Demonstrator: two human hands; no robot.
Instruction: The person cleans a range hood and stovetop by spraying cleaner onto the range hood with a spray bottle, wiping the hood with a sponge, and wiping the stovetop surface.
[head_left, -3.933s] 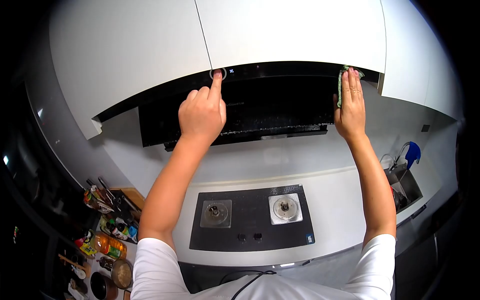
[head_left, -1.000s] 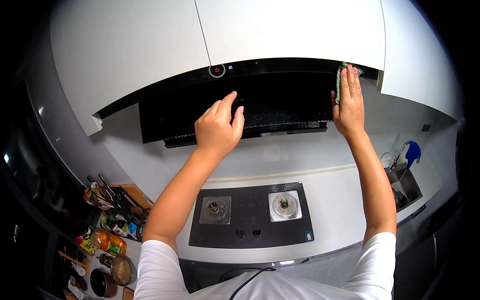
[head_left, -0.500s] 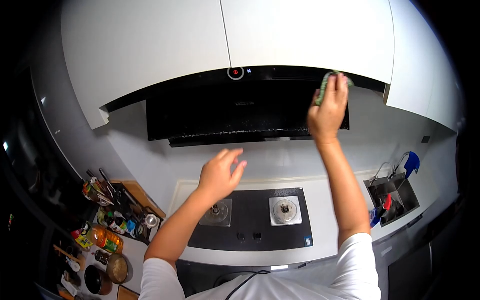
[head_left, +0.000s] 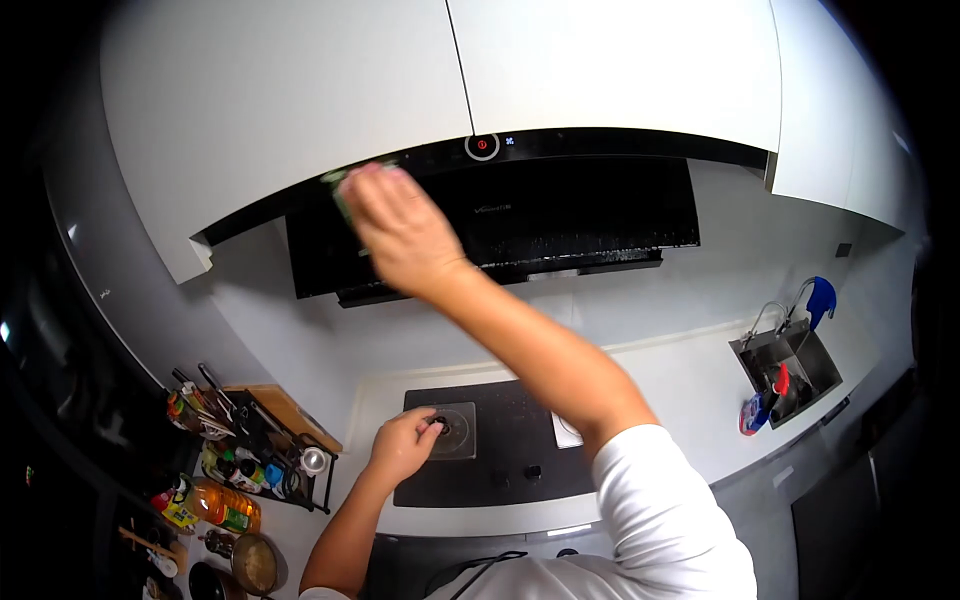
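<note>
My right hand (head_left: 405, 228), smeared by motion, presses a green cloth (head_left: 343, 200) to the left part of the black range hood's front strip (head_left: 620, 143). The cloth shows past its fingertips. Below, my left hand (head_left: 403, 446) hovers by the left burner (head_left: 457, 436) of the black cooktop (head_left: 520, 440); its thumb and index finger are slightly apart, with nothing visible between them. Between the cabinets and the hood's dark panel (head_left: 600, 205), a ringed red power symbol (head_left: 482, 146) is lit.
White cabinets (head_left: 620, 60) hang above the hood. At the right is a sink (head_left: 825, 365) with a blue cloth (head_left: 821, 300) on its faucet and a red-topped bottle (head_left: 752, 414) beside it. Utensils, an oil bottle (head_left: 228, 507) and bowls crowd the lower left.
My right hand and the green cloth have swept from the right end of the hood to its left part. My left hand has left the hood's button and dropped to the left burner.
</note>
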